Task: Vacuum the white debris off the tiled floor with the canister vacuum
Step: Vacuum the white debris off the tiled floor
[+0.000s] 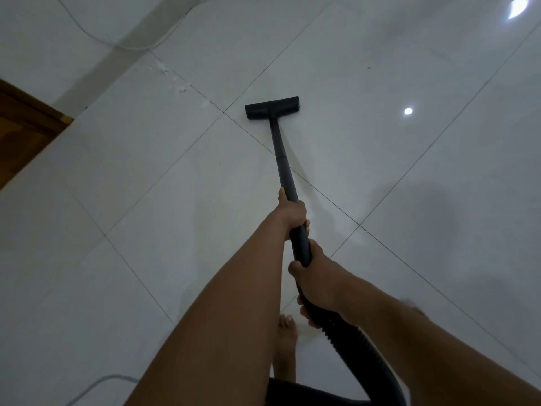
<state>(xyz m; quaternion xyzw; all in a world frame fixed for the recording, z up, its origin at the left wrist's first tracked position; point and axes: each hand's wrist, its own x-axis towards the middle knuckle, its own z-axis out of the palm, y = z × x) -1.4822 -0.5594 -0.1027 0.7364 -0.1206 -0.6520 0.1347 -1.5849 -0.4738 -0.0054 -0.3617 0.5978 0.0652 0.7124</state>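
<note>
Both hands [292,213] grip the wand [282,159].

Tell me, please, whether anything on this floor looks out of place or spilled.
Yes: white debris lies scattered on the floor, beyond and left of the vacuum head. A white cord trails loosely beyond it.

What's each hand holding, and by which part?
Both grip the vacuum wand: left hand round the tube's lower part, right hand behind it on the handle end, where the hose joins.
</note>
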